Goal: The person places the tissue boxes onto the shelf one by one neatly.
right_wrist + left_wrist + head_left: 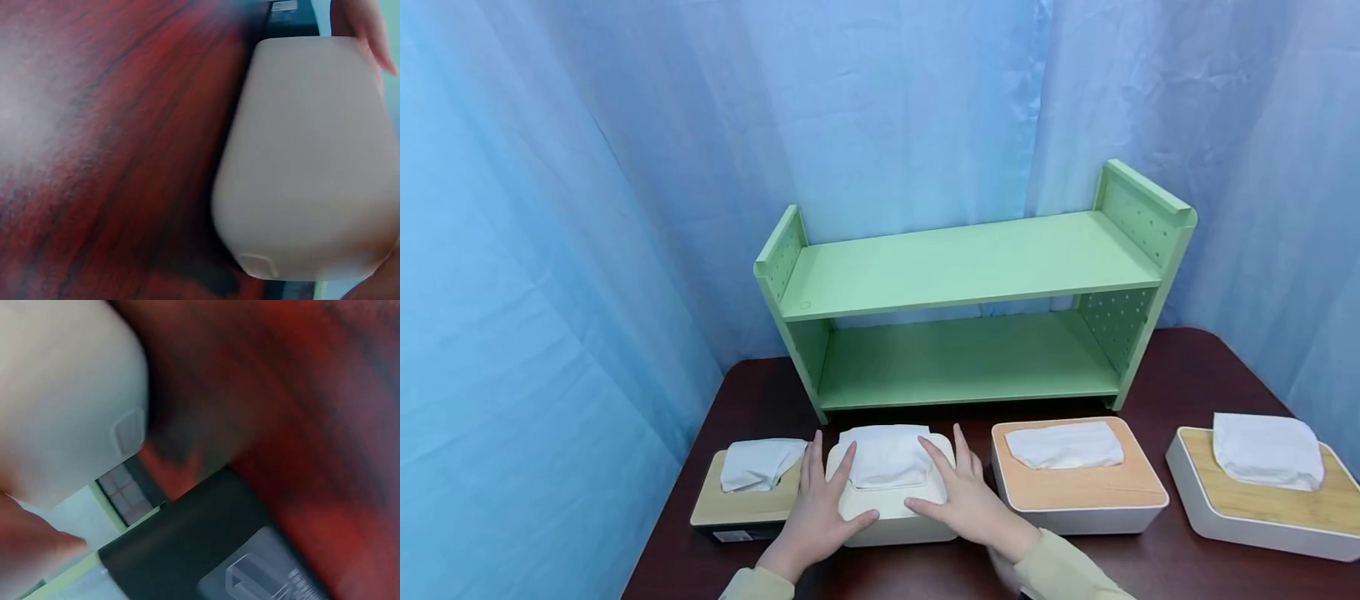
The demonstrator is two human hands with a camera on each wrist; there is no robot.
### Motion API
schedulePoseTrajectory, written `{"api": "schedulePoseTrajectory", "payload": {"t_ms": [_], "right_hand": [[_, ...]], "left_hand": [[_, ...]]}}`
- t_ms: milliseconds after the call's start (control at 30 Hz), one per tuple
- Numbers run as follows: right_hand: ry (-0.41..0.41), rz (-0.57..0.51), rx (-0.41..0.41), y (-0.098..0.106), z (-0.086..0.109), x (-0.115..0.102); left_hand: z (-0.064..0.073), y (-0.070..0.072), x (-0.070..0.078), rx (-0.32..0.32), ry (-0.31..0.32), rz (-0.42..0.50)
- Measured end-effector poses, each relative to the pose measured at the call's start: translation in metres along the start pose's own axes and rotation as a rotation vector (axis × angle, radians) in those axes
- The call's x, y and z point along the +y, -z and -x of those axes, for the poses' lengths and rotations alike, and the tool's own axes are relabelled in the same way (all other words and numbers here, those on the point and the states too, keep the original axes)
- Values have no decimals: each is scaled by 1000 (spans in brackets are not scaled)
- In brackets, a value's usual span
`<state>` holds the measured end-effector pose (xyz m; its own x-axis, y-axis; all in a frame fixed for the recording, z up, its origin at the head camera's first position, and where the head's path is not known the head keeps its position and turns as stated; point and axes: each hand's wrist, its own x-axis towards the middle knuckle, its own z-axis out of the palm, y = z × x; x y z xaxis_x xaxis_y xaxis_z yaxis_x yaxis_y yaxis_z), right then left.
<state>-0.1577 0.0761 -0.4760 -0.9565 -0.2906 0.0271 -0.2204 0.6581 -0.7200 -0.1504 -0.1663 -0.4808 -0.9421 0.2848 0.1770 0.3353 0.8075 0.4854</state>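
White tissue box [891, 505], one: upright on the dark red counter [1187, 358], before the green shelf [970, 258], between the black tissue box [741, 507] and the peach-topped tissue box [1075, 492]. Left hand [818, 512]: fingers spread, at the left end. Right hand [968, 503]: fingers likewise spread, at the right end. Contact with the walls: cannot tell, wrist views being blurred.

Step in hand, by judgement: a two-handed hold. Best done with palms low on both end walls, pressure even, thumbs clear of the paper; special care at the left, for the close black neighbour.

Contents: white box, folded white tissue [887, 462] across the lid; black box, crumpled tissue [760, 464]; peach-topped box, flat-lying tissue [1063, 446]; bamboo-topped tissue box [1247, 510], far right, raised tissue [1266, 450].
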Motion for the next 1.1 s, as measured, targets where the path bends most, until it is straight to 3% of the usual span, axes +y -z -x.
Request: {"api": "schedulePoseTrajectory", "payload": {"t_ms": [133, 333, 567, 1100], "right_hand": [[-17, -47, -38, -2, -1, 1], [-15, -65, -11, -4, 0, 3], [-20, -62, 14, -7, -1, 4], [-60, -133, -87, 2, -4, 1]], "left_hand": [[-1, -3, -2, -44, 37, 51], [-4, -7, -5, -123, 133, 177], [-4, -6, -8, -161, 138, 197], [-2, -6, -4, -112, 152, 197]]}}
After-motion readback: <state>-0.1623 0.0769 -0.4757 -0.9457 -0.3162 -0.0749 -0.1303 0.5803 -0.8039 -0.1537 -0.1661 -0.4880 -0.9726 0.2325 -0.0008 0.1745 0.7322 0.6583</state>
